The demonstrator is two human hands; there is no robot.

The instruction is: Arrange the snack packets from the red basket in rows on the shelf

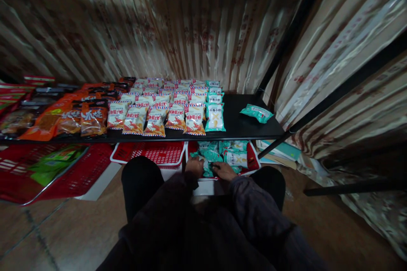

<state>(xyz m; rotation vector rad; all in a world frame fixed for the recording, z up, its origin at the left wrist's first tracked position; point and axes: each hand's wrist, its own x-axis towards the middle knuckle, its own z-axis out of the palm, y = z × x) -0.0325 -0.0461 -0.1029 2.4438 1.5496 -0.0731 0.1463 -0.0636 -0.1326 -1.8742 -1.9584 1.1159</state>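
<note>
Both my hands are low at the front of a red basket with a white rim, which holds several teal snack bags. My left hand has its fingers bent against a teal bag at the basket's left front. From the right, my right hand reaches the same bag with its fingertips pressed to it. On the black shelf above, a column of upright teal-and-white bags stands beside rows of white-and-orange bags. One teal bag lies apart on the right.
Orange and black bags fill the shelf's left side. Below it are an empty-looking red basket and a larger one with green packets. Black metal legs and a pleated curtain border the shelf.
</note>
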